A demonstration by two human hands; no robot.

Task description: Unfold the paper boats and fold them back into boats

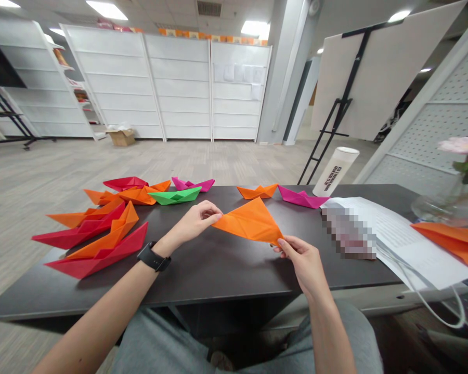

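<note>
Orange origami paper point(249, 222), folded into a triangle with its point up, is held between my two hands just above the middle of the dark table point(203, 288). My left hand point(197, 222) pinches its left corner between the fingertips, and my right hand point(300, 262) pinches its lower right corner between thumb and forefinger. A black watch point(153, 256) sits on my left wrist.

Along the far edge, left of centre, lie a red paper boat point(125, 183), a green paper boat point(175, 195) and a magenta paper boat point(191, 183). Right of centre are an orange paper boat point(257, 191) and another magenta paper boat point(298, 198). Red and orange folded paper boats point(93, 249) crowd the left edge, some overhanging it.

Printed sheets point(417, 249) cover the right end of the table, partly blurred, with a white cylinder point(335, 171) standing behind them. A glass vase point(444, 205) holding a pink flower point(462, 144) stands near the far right corner, and more orange paper point(452, 244) lies at the right edge.
</note>
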